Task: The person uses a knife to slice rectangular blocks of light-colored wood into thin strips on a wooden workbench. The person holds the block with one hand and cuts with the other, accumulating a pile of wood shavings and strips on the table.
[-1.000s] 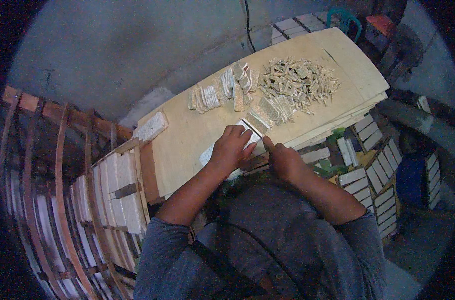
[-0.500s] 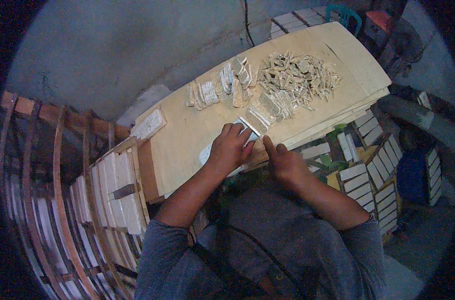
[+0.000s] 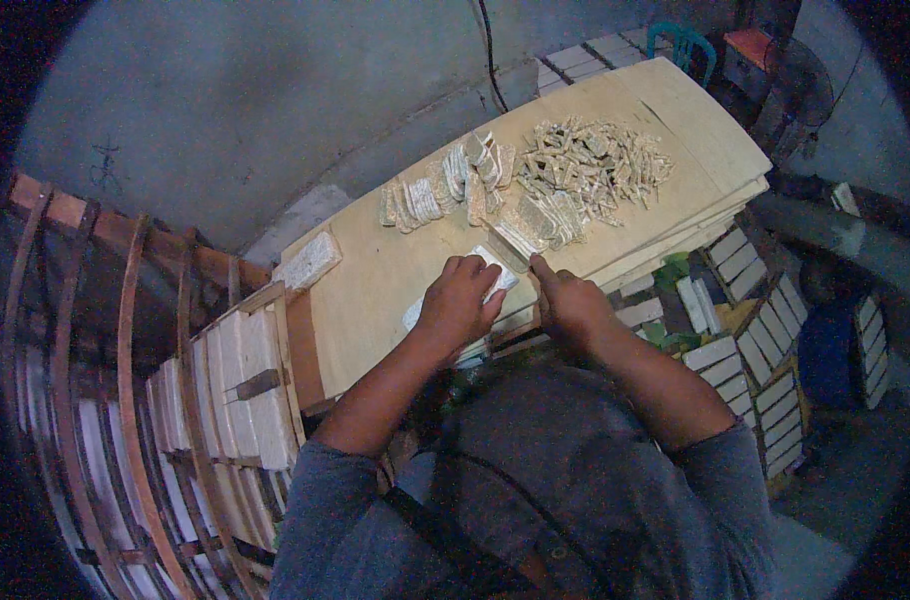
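My left hand (image 3: 457, 305) is closed over a white block of tempeh (image 3: 502, 280), holding it flat on the pale wooden board (image 3: 360, 320). Much of the block is hidden under the fingers and palm. In my right hand (image 3: 573, 305) is a knife (image 3: 512, 247), its index finger stretched toward the blade. The blade stands between the block's cut end and a leaning row of thin tempeh slices (image 3: 545, 222). Behind these lies a heap of narrow tempeh strips (image 3: 605, 165). More slices (image 3: 420, 202) lean in a row toward the board's far left edge.
A whole tempeh block (image 3: 310, 262) lies at the board's left end. Wooden racks (image 3: 130, 330) with white blocks stand at left. Trays of white blocks (image 3: 770, 330), green leaves (image 3: 670, 335) and a blue drum (image 3: 823, 350) are at right. A grey wall (image 3: 275, 120) borders the far side.
The knife has shifted from the block's end toward the cut slices, and a gap now shows between blade and block. The left hand stays on the block. The whole view has shifted slightly.
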Demonstrator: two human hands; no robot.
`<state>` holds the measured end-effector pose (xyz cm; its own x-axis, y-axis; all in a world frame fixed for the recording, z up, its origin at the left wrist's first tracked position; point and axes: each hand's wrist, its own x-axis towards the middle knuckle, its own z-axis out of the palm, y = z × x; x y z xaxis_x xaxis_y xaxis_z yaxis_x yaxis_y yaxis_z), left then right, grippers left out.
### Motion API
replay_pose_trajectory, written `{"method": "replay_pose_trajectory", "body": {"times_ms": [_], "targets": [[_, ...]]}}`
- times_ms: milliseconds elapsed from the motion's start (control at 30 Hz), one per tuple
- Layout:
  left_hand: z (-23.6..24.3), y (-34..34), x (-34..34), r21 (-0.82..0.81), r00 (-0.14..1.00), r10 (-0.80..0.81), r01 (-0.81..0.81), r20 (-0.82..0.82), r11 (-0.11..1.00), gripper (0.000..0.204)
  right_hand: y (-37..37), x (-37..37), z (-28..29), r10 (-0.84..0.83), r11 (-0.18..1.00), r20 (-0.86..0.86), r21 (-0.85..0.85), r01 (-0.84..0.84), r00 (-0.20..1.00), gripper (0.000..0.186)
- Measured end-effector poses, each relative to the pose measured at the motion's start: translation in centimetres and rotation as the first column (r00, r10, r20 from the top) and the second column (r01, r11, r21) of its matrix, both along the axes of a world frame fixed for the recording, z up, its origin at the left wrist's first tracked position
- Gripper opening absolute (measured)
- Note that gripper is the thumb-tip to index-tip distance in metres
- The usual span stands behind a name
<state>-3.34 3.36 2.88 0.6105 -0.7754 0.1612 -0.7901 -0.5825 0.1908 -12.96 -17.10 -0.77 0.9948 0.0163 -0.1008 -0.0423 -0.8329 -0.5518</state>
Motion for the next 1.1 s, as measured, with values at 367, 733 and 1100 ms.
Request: {"method": "replay_pose_trajectory", "body": {"times_ms": [367, 733, 1100], "targets": [[-0.9, 0.3, -0.3, -0.022, 0.999, -0.027, 0.028, 0.031, 0.999, 0.034, 1.5, -2.8, 2.6, 0.05, 0.999, -0.218, 0.002, -0.051, 0.975, 0.078], [-0.7, 0.6, 0.1, -0.01, 1.0, -0.002, 0.002, -0.004, 1.0, 0.035, 0.2, -1.2, -0.3, 0.022, 0.998, -0.025, 0.065, -0.02, 0.999, 0.076], [-0.6, 0.7, -0.2, -0.018, 0.997, 0.007, -0.008, -0.073, 1.0, 0.034, 1.6, -3.9, 2.0, 0.04, 0.999, -0.137, -0.01, -0.042, 0.99, 0.075]]}}
